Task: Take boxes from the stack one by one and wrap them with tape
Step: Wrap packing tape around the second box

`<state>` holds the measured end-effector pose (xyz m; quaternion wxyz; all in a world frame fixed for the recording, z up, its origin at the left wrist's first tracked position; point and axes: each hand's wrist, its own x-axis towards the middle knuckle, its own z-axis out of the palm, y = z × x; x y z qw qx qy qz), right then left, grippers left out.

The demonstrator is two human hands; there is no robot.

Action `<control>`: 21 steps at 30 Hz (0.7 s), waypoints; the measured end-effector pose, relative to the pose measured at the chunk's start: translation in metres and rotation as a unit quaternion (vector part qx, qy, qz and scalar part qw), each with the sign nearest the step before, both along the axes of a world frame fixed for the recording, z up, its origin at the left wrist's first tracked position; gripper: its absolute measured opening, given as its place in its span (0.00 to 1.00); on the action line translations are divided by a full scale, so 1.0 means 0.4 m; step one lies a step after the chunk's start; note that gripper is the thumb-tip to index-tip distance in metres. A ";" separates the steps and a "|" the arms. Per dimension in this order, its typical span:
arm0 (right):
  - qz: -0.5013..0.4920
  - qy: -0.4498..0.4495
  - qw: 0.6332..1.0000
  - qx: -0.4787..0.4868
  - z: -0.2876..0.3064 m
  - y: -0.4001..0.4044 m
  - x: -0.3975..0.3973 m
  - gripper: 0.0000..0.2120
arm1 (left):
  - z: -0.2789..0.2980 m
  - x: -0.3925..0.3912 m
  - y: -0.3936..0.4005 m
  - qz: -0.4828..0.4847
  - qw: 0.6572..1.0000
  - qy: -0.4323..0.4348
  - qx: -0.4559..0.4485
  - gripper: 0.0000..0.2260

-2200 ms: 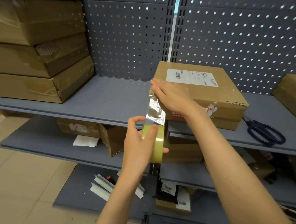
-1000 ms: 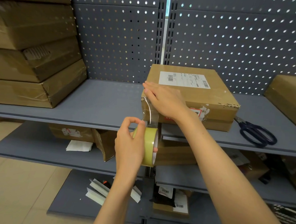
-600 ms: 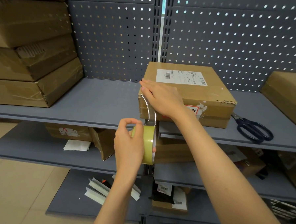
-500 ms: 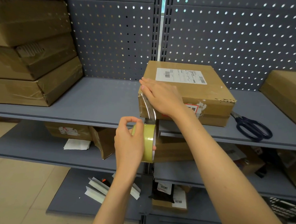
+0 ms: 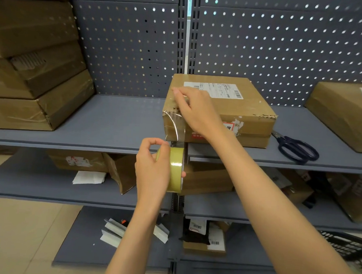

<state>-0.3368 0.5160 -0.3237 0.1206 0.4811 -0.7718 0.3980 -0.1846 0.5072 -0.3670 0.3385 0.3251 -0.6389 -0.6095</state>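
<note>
A flat brown cardboard box (image 5: pixel 236 110) with a white shipping label lies on the grey shelf (image 5: pixel 118 121). A strip of clear tape (image 5: pixel 175 124) runs from its top left edge down its front face to a yellowish tape roll (image 5: pixel 175 168). My left hand (image 5: pixel 151 168) grips that roll just below the shelf's front edge. My right hand (image 5: pixel 195 112) rests on the box's front left corner, fingers extended along the tape on the top face. The stack of brown boxes (image 5: pixel 32 66) stands at the far left of the same shelf.
Dark-handled scissors (image 5: pixel 297 149) lie on the shelf right of the box. Another brown box (image 5: pixel 345 112) sits at the far right. Lower shelves hold several boxes, papers (image 5: pixel 89 177) and small parcels. A perforated grey back panel (image 5: pixel 264 47) closes the shelf behind.
My right hand slid from the box's front corner up onto its top edge, pressing the tape flat. The tape strip now lies against the front face. My left hand kept hold of the roll.
</note>
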 end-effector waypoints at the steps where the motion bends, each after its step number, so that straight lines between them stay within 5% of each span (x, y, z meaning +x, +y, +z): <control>1: -0.009 0.005 1.000 -0.006 0.000 0.008 -0.003 0.20 | 0.001 -0.001 0.001 -0.001 1.000 0.002 0.003 0.02; 8: -0.100 0.009 0.994 -0.045 -0.016 0.130 -0.039 0.16 | -0.003 -0.007 0.002 -0.011 1.000 0.009 0.010 0.02; 15: -0.305 -0.022 0.944 -0.126 -0.047 0.279 -0.098 0.15 | -0.004 -0.015 0.009 -0.016 1.000 0.018 0.007 0.01; 21: -0.427 -0.074 0.901 0.010 -0.064 0.389 -0.149 0.15 | -0.016 -0.021 0.003 -0.002 1.000 0.015 -0.013 0.02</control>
